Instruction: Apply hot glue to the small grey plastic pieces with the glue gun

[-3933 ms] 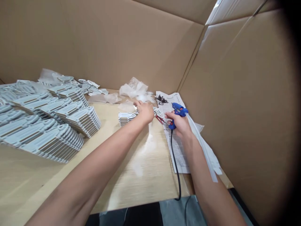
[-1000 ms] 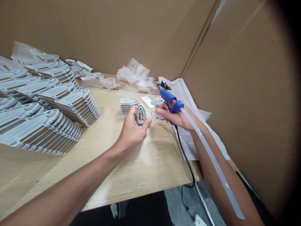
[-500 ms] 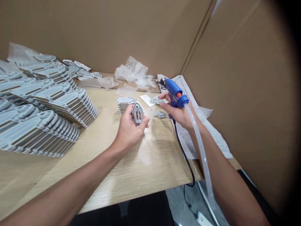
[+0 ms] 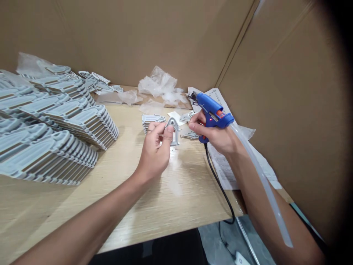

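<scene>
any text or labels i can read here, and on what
Nothing can be read.
Printed sheet under the right hand: lines of print, too small and blurred.
Glue gun: no legible brand, only a red light.
Grey piece in the left hand: no marks.

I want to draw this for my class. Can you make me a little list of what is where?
Left hand: holds a small grey arch piece in its fingers
Right hand: grips a blue glue gun, glue stick out the back
Cord: black, runs off the table edge
Table: light wood
Left side: big stacks of grey pieces
Back: crumpled plastic, printed paper
Walls: cardboard
</scene>
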`<state>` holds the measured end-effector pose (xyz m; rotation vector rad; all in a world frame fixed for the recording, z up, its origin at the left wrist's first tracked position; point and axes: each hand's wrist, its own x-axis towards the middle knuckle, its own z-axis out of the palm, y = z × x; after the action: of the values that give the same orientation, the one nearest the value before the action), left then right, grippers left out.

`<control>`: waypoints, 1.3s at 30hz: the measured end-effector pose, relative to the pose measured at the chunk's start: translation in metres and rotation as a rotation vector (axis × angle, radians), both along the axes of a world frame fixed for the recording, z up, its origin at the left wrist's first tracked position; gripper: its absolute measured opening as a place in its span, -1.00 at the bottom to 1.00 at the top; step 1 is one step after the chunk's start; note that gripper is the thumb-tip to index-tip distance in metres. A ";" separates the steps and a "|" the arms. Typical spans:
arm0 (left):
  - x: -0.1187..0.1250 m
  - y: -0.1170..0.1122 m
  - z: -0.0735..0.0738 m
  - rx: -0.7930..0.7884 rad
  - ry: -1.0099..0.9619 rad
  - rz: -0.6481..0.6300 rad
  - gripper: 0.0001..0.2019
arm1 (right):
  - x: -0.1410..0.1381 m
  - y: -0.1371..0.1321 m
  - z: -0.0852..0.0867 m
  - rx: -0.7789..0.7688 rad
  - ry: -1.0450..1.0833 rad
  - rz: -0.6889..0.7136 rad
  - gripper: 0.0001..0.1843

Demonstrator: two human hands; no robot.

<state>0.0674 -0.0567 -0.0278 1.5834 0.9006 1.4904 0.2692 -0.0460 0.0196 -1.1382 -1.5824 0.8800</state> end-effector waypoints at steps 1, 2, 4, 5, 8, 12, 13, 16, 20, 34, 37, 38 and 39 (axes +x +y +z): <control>-0.001 0.000 0.001 0.024 0.011 0.013 -0.58 | 0.001 0.000 0.000 -0.005 0.025 0.000 -0.49; -0.001 0.000 0.001 0.017 -0.002 0.012 -0.58 | 0.002 0.000 0.000 -0.011 0.048 0.000 -0.47; -0.001 -0.001 0.001 -0.049 -0.065 -0.001 -0.65 | 0.005 0.000 0.000 -0.018 0.089 -0.001 -0.45; 0.000 -0.001 0.000 -0.084 -0.098 0.000 -0.70 | 0.006 0.000 0.001 -0.025 0.097 -0.001 -0.43; 0.001 -0.001 -0.003 -0.168 -0.175 0.004 -0.80 | 0.007 -0.001 0.003 -0.055 0.073 0.027 -0.36; 0.003 -0.001 -0.005 -0.228 -0.220 -0.038 -0.81 | 0.001 -0.002 0.000 -0.082 0.016 0.032 -0.35; 0.003 -0.002 -0.006 -0.230 -0.218 -0.052 -0.81 | -0.001 -0.001 -0.002 -0.088 0.004 0.021 -0.36; 0.004 -0.003 -0.006 -0.225 -0.200 -0.078 -0.78 | -0.006 0.000 -0.007 -0.091 -0.018 -0.021 -0.42; 0.005 -0.002 -0.009 -0.207 -0.166 -0.088 -0.78 | -0.010 0.000 -0.008 -0.055 -0.002 -0.066 -0.45; 0.008 0.000 -0.011 -0.173 -0.175 -0.027 -0.83 | -0.019 -0.007 -0.003 -0.016 -0.036 -0.176 -0.55; 0.008 0.001 -0.010 -0.173 -0.181 0.011 -0.83 | -0.018 -0.006 -0.001 -0.016 -0.028 -0.175 -0.57; 0.008 0.001 -0.010 -0.161 -0.173 0.017 -0.84 | -0.018 -0.006 -0.001 -0.015 -0.016 -0.156 -0.57; 0.008 0.001 -0.009 -0.143 -0.164 0.026 -0.84 | -0.018 -0.006 -0.001 -0.015 -0.007 -0.136 -0.57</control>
<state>0.0750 -0.0554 -0.0371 1.3307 0.9148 1.5142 0.2515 -0.0521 0.0190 -1.2449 -1.4881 0.7996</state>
